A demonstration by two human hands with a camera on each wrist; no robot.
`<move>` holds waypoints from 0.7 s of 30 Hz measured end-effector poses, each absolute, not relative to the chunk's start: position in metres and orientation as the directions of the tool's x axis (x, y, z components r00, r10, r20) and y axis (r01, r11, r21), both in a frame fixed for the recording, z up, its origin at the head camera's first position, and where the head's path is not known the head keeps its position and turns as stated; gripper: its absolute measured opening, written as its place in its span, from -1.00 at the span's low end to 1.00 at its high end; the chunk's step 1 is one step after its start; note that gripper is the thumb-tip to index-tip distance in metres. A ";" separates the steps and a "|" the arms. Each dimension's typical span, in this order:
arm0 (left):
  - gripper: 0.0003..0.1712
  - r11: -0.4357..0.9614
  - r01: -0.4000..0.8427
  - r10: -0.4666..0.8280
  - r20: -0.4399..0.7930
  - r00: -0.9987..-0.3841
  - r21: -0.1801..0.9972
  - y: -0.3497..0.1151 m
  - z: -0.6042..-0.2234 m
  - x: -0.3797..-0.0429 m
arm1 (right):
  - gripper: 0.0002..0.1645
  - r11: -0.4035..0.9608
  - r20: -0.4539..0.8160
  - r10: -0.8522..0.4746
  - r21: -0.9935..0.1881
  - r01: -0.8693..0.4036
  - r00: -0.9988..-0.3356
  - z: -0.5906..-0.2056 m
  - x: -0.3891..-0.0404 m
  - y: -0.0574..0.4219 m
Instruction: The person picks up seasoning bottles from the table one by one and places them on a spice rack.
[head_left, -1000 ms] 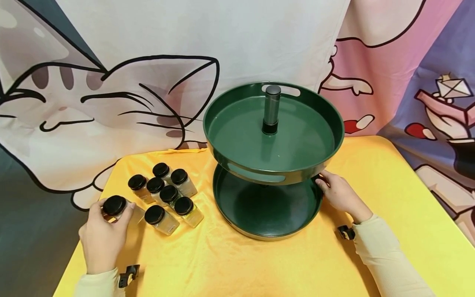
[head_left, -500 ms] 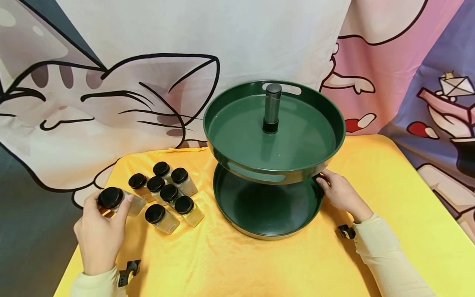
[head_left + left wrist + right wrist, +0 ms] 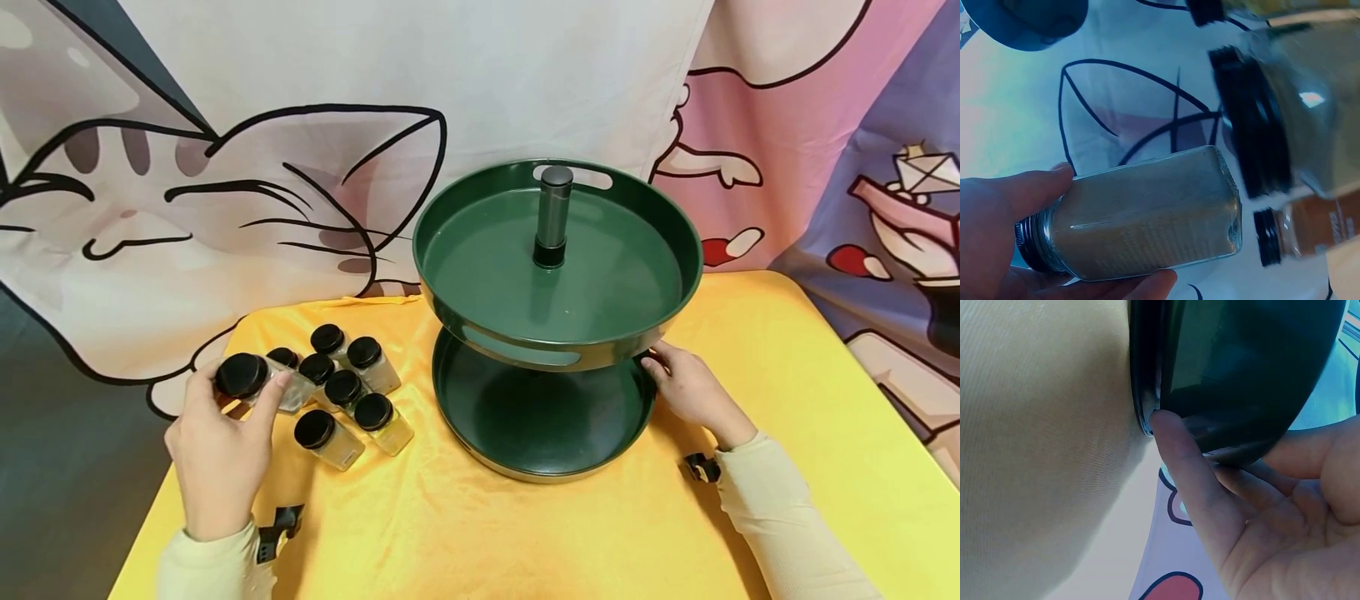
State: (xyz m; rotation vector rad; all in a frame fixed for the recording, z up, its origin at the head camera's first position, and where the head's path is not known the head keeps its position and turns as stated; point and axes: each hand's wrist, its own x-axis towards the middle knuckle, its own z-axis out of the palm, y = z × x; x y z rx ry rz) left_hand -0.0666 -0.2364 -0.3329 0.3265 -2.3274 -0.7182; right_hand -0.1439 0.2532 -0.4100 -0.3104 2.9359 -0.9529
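In the head view my left hand (image 3: pixel 221 467) holds a square clear jar (image 3: pixel 242 375) by its black lid and neck, tilted above the left side of the table. The left wrist view shows pale contents in this jar (image 3: pixel 1147 215), with thumb and fingers on opposite sides. A green two-tier round tray stand (image 3: pixel 480 275) is at the middle right. My right hand (image 3: pixel 693 396) grips the right rim of its lower tray (image 3: pixel 540 477). Seen from the right wrist, the thumb and fingers (image 3: pixel 1182 456) close round the tray edge (image 3: pixel 1241 381).
Several black-lidded jars (image 3: pixel 330 442) with differently coloured contents stand close together, left of the tray stand. A grey post (image 3: pixel 553 212) rises from the upper tray. Yellow cloth (image 3: pixel 480 542) covers the table, and a cartoon-printed curtain (image 3: pixel 525 83) hangs behind it.
My left hand has raised the jar and tilted it more, its lid now overlapping the rear-left standing jar in view. My right hand keeps its place on the lower tray.
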 end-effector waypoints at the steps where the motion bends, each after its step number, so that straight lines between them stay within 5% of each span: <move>1: -0.33 0.814 -0.033 -0.406 0.528 -0.746 0.580 -0.234 -0.332 -0.067 | -0.65 0.791 0.024 -0.201 -0.586 -0.177 -0.979 -0.410 -0.144 0.253; 21: -0.38 0.779 0.112 -0.291 0.514 -0.806 0.617 -0.189 -0.317 -0.079 | -0.65 0.800 0.024 -0.203 -0.572 -0.180 -0.979 -0.413 -0.144 0.254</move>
